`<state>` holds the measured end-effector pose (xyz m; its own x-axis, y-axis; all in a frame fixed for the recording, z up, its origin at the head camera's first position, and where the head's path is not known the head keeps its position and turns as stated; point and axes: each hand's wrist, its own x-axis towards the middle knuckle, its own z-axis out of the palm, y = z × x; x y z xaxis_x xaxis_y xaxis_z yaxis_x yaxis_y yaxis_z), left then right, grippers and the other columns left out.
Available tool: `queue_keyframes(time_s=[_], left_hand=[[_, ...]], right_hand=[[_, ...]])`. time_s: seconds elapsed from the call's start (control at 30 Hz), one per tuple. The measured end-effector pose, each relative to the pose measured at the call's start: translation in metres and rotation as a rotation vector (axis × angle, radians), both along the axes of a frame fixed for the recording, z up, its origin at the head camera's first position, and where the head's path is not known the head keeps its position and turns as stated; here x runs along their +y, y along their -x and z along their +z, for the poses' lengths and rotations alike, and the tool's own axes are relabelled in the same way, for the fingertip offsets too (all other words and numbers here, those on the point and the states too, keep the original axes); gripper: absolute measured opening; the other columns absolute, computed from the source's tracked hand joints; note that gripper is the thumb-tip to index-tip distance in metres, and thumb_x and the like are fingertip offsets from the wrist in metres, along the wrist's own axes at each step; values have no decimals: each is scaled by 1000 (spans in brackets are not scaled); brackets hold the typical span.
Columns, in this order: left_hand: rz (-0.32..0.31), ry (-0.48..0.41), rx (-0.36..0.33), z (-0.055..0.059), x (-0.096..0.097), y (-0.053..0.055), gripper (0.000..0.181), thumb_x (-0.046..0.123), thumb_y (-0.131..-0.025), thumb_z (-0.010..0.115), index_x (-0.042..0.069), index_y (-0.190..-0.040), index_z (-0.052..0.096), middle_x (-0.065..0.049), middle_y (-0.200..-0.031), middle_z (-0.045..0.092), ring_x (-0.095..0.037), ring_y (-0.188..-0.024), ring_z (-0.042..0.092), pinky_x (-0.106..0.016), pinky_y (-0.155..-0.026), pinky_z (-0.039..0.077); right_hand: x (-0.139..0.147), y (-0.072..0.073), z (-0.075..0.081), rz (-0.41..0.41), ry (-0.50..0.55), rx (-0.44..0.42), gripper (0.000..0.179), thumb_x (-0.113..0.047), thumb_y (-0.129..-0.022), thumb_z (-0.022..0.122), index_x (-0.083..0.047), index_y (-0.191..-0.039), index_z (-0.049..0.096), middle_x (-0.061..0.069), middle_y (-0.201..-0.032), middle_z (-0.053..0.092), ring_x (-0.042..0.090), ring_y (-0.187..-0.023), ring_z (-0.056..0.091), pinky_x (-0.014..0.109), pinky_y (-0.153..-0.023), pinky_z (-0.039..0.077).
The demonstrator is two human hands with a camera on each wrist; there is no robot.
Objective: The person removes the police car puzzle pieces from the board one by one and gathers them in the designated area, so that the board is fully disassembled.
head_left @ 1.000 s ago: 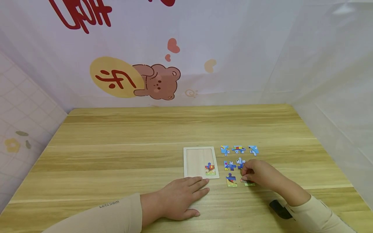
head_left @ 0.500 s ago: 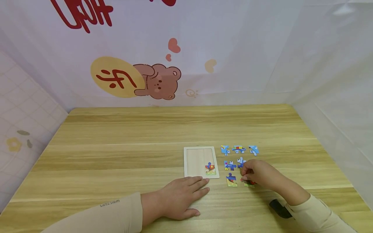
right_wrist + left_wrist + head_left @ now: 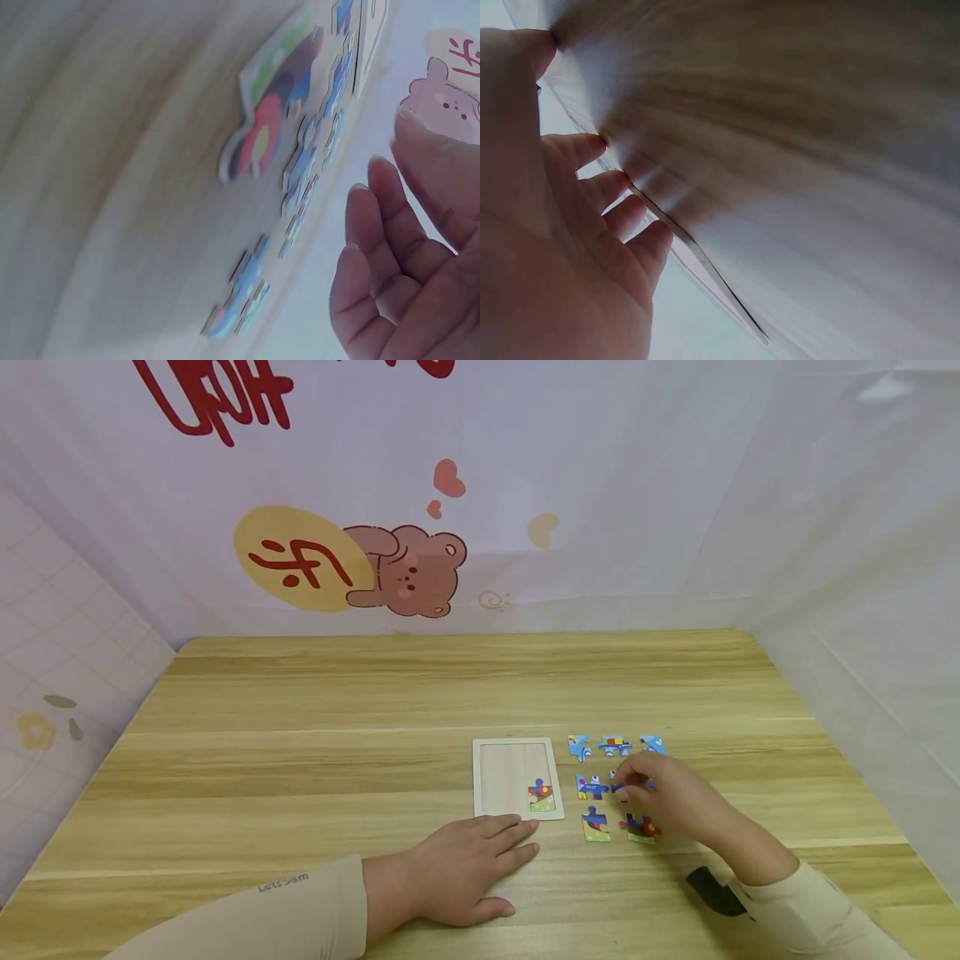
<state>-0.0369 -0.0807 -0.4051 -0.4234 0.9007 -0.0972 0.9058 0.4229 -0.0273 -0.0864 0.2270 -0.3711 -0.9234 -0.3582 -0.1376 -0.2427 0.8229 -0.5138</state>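
Note:
My left hand [image 3: 472, 868] lies flat on the table, fingers spread, with fingertips right at the near edge of a pale wooden puzzle tray [image 3: 477, 777]. One jigsaw piece [image 3: 542, 797] with red and green print sits in the tray's lower right corner. My right hand [image 3: 667, 793] hovers over the middle row of loose pieces, fingers loosely bent and nothing between them. It partly covers a blue jigsaw piece [image 3: 618, 787]. Just below it lies a piece with a red wheel [image 3: 643, 828], which the right wrist view shows flat on the table beneath the raised hand [image 3: 420, 255].
Other loose pieces lie in rows right of the tray: a top-left piece [image 3: 578, 747], a top-middle piece [image 3: 615, 745], a top-right piece [image 3: 653, 743], a middle-left piece [image 3: 592, 787] and a bottom-left piece [image 3: 596, 825]. A white printed curtain [image 3: 600, 568] stands behind the table [image 3: 315, 693].
My right hand has left the red-wheel piece and moved slightly away from me, up to the middle row, so that piece now shows uncovered. The left hand stays put.

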Motion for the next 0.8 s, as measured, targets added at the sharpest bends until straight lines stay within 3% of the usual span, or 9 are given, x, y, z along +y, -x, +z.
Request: queue_keyframes(time_s=[0.17, 0.33, 0.8], left_hand=[[-2, 3, 10, 0, 0, 0, 64, 56, -99, 35, 17, -149, 38, -3, -156, 32, -18, -141, 32, -29, -111, 32], [-5, 1, 21, 0, 0, -1, 64, 57, -99, 34, 17, -149, 39, -3, -155, 32, -18, -141, 32, -28, -111, 32], [-6, -16, 44, 1, 0, -2, 63, 56, -98, 37, 16, -147, 41, -4, -154, 35, -18, -140, 34, -29, -110, 33]], right_hand=[[-8, 2, 0, -25, 23, 63, 7, -9, -87, 70, -12, -92, 67, -5, -89, 61, 14, -84, 57, 35, -73, 49], [-16, 5, -1, -37, 75, 72, 12, -10, -87, 70, -9, -99, 68, -2, -94, 63, 17, -88, 59, 29, -69, 50], [-44, 9, 1, 4, 240, 10, 23, -11, -89, 69, -2, -110, 65, 5, -101, 66, 20, -93, 60, 31, -74, 51]])
